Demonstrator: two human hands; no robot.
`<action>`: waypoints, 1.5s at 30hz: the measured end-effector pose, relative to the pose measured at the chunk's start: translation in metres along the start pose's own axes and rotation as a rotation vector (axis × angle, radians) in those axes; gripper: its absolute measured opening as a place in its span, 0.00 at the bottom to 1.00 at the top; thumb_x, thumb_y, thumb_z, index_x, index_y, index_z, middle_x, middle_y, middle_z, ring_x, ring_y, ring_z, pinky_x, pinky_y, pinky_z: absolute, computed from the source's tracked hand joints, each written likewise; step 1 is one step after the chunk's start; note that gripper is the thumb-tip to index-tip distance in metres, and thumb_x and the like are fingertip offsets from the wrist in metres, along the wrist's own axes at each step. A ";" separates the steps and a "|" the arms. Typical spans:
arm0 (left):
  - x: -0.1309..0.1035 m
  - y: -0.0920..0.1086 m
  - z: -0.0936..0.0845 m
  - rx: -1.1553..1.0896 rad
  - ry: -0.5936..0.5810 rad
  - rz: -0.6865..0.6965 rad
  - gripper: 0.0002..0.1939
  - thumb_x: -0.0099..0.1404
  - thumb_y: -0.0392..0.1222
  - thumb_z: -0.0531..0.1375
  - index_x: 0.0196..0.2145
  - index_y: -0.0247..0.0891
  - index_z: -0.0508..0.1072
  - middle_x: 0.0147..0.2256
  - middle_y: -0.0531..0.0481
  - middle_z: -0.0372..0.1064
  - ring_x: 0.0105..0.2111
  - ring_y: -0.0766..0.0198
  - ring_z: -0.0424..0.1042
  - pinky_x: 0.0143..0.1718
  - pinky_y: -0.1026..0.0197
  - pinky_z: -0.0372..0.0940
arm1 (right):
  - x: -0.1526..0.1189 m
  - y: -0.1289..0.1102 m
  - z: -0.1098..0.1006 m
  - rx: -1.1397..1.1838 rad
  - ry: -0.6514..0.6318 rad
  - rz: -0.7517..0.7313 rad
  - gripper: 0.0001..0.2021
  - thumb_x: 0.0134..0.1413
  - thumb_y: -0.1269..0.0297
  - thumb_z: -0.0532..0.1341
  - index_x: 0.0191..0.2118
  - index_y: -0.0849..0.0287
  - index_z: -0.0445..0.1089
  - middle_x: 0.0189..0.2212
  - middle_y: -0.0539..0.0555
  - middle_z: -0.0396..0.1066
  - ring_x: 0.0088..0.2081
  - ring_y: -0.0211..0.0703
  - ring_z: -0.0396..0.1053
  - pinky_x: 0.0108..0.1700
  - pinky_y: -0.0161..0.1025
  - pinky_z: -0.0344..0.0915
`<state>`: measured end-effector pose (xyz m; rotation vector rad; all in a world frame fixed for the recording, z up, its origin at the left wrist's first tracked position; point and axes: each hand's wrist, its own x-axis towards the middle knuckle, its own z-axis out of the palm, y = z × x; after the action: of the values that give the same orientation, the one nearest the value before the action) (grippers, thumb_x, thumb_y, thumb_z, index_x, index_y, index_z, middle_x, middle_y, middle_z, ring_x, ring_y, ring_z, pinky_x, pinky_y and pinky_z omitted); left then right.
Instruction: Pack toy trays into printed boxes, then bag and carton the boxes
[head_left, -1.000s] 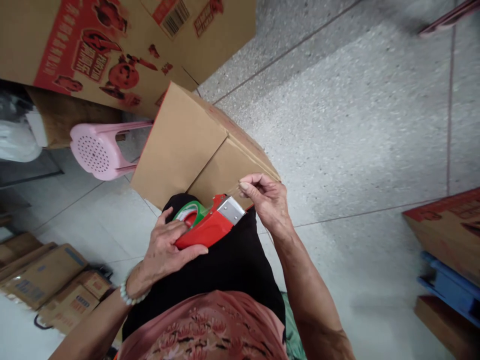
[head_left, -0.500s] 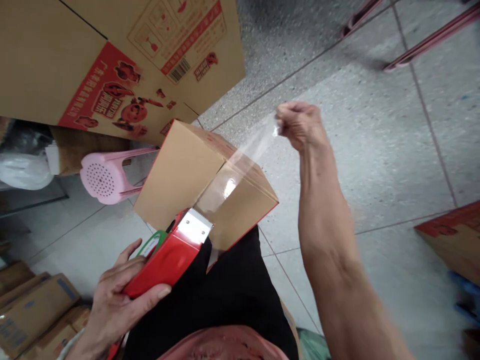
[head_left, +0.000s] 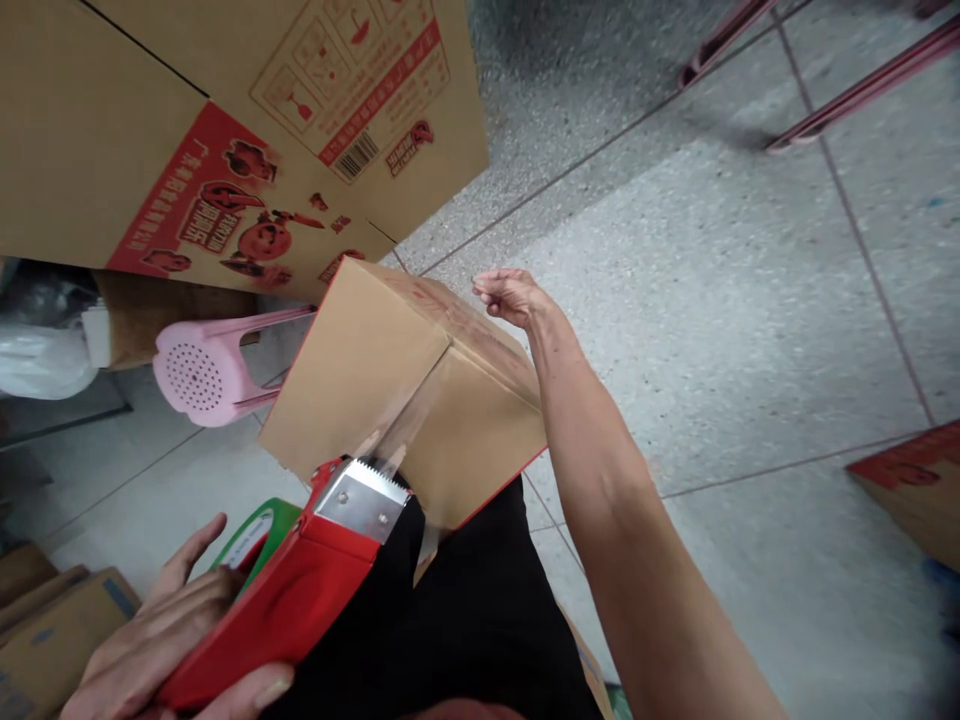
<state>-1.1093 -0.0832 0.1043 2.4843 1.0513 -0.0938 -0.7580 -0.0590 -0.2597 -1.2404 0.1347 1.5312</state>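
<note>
Head view: my left hand, near and low, is wrapped around the red tape dispenser. A clear tape strip runs from its blade toward the far right along the cardboard box seam. My right hand, fingers pinched together, presses the strip's far end onto the box's far edge.

Box on lap; stool left, dispenser before it.

Large carton: red print, handling symbols and a barcode; the characters are too small to read.
</note>
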 end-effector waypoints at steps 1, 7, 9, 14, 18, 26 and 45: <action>0.001 0.000 0.001 0.001 0.006 0.005 0.17 0.50 0.46 0.68 0.39 0.66 0.84 0.26 0.57 0.80 0.23 0.39 0.79 0.53 0.26 0.77 | 0.001 0.001 0.000 -0.004 -0.001 0.011 0.09 0.54 0.79 0.69 0.32 0.60 0.71 0.21 0.45 0.70 0.21 0.28 0.63 0.23 0.29 0.55; 0.010 0.005 0.008 -0.012 0.033 0.043 0.11 0.54 0.44 0.68 0.34 0.62 0.83 0.19 0.58 0.73 0.17 0.43 0.75 0.46 0.26 0.80 | 0.005 0.014 0.003 -0.048 -0.002 0.085 0.11 0.55 0.84 0.65 0.30 0.61 0.71 0.18 0.45 0.68 0.19 0.29 0.62 0.22 0.29 0.53; 0.011 0.005 0.008 -0.003 0.033 0.043 0.09 0.55 0.46 0.67 0.33 0.62 0.82 0.18 0.58 0.72 0.17 0.42 0.75 0.45 0.25 0.80 | 0.008 0.019 0.006 -0.065 -0.011 0.100 0.11 0.55 0.84 0.65 0.29 0.61 0.72 0.17 0.46 0.68 0.19 0.30 0.62 0.22 0.29 0.54; 0.010 -0.002 0.006 0.048 -0.001 0.058 0.06 0.55 0.46 0.67 0.31 0.60 0.81 0.20 0.57 0.74 0.16 0.44 0.75 0.40 0.29 0.82 | 0.010 0.035 0.011 -0.108 -0.060 0.109 0.10 0.52 0.81 0.70 0.28 0.62 0.71 0.17 0.46 0.67 0.18 0.30 0.59 0.21 0.29 0.53; 0.007 -0.010 0.007 0.048 0.001 0.065 0.06 0.55 0.45 0.68 0.33 0.57 0.81 0.25 0.55 0.80 0.21 0.43 0.79 0.35 0.35 0.84 | 0.008 0.044 0.009 -0.143 -0.107 0.075 0.08 0.50 0.79 0.71 0.30 0.62 0.74 0.18 0.46 0.67 0.19 0.30 0.59 0.22 0.30 0.55; -0.007 -0.028 0.008 0.158 -0.078 0.158 0.12 0.62 0.52 0.69 0.28 0.44 0.76 0.32 0.49 0.82 0.30 0.51 0.84 0.56 0.42 0.77 | 0.012 0.050 0.010 -0.313 -0.060 -0.054 0.10 0.42 0.72 0.74 0.29 0.59 0.73 0.20 0.45 0.70 0.24 0.33 0.63 0.30 0.33 0.60; -0.017 -0.034 0.024 0.225 -0.140 0.075 0.22 0.69 0.62 0.64 0.26 0.44 0.78 0.26 0.57 0.79 0.25 0.61 0.79 0.62 0.48 0.74 | -0.047 0.021 0.038 -0.992 0.303 -0.522 0.18 0.72 0.65 0.52 0.53 0.59 0.78 0.50 0.59 0.80 0.54 0.53 0.76 0.60 0.47 0.69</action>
<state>-1.1428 -0.0835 0.0743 2.6686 0.9338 -0.3763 -0.8049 -0.0727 -0.2184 -2.0643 -0.7866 0.9170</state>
